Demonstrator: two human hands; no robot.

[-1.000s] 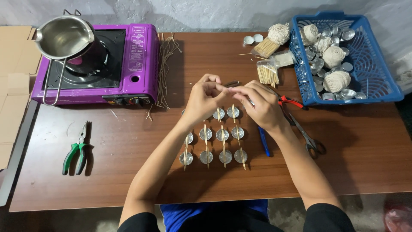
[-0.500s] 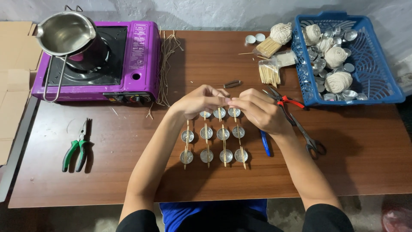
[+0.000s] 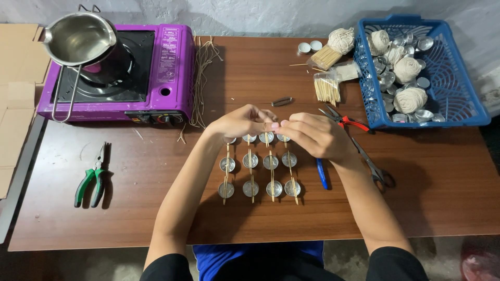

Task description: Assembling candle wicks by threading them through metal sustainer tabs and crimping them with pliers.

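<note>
Where fingers (image 3: pixel 271 123) meet, something unclear.

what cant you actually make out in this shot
1. Head view: what the left hand and right hand pinch between them; the fingertips cover it.
2. Head view: the top row of small metal cups; both hands partly cover it.
3. Head view: the blue tool; the right wrist hides its upper end.
4. Head view: the cardboard; cut off by the left edge.
5. Head view: the stove knobs; too small.
</note>
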